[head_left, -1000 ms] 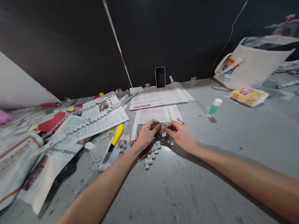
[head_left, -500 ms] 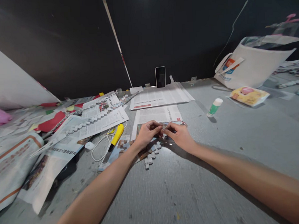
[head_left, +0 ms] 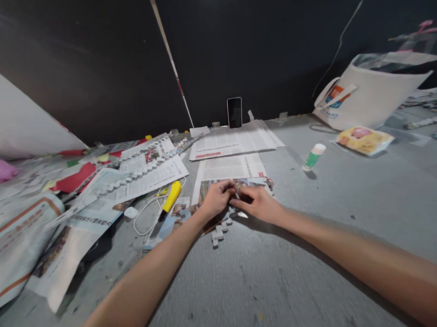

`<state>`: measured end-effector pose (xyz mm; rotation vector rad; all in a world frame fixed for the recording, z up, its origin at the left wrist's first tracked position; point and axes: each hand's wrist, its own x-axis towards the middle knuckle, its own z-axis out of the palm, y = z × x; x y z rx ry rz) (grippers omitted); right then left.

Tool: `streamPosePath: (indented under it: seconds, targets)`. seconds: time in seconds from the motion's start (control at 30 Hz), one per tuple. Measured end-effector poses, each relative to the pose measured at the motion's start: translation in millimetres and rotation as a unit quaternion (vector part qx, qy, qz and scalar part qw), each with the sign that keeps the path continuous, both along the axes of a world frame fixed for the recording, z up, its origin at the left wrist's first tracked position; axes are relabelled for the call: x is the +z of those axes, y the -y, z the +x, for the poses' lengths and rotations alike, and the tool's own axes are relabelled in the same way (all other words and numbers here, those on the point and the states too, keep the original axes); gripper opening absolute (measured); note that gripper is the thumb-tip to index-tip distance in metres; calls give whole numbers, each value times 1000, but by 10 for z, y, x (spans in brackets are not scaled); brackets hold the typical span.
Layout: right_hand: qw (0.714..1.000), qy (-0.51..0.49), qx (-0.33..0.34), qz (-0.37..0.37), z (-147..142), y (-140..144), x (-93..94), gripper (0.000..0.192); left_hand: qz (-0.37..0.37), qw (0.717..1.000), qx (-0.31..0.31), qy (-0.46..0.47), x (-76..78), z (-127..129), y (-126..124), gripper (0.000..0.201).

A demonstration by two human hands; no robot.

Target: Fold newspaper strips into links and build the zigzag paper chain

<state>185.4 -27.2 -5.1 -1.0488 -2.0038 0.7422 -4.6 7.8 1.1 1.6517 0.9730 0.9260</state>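
Note:
My left hand [head_left: 218, 198] and my right hand [head_left: 261, 201] meet over the newspaper sheets, fingers pinched together. Between the fingertips is a small folded strip of paper [head_left: 236, 194], mostly hidden by the fingers. A zigzag chain of folded paper [head_left: 219, 232] trails from below my left hand onto the grey surface. Just under the right fingers lies a small bright white scrap [head_left: 242, 214]. Printed newspaper [head_left: 226, 168] lies beneath and beyond both hands. Left of my left hand rests a yellow-handled utility knife [head_left: 172, 199] beside a white cord [head_left: 136, 226].
A phone [head_left: 235, 113] leans on the dark wall behind a newspaper stack [head_left: 235, 140]. To the right are a glue stick [head_left: 313, 157], a yellow packet [head_left: 364, 140] and a white bag [head_left: 376, 92]. Longer paper chains [head_left: 131, 177] and loose newspaper [head_left: 78, 224] spread across the left.
Both hands have shifted slightly, and the right fingers have curled lower around the folded paper strip. The white scrap below them shows more clearly. Surrounding things have stayed put.

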Motion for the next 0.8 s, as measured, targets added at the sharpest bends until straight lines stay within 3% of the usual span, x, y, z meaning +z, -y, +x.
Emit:
streamPosePath:
  seconds: [0.17, 0.43, 0.67, 0.8]
  targets:
    - [999, 22, 27, 32, 13, -24, -58, 36, -17, 1000, 1, 3, -2, 6, -2, 8]
    - [999, -9, 18, 47, 36, -1, -30, 39, -20, 999, -28, 31, 33, -14, 36, 31]
    - [999, 21, 10, 35, 23, 6, -59, 37, 44, 999, -8, -26, 9, -18, 27, 11]
    - [998, 28, 17, 51, 17, -3, -77, 31, 64, 997, -1, -49, 6, -19, 35, 11]
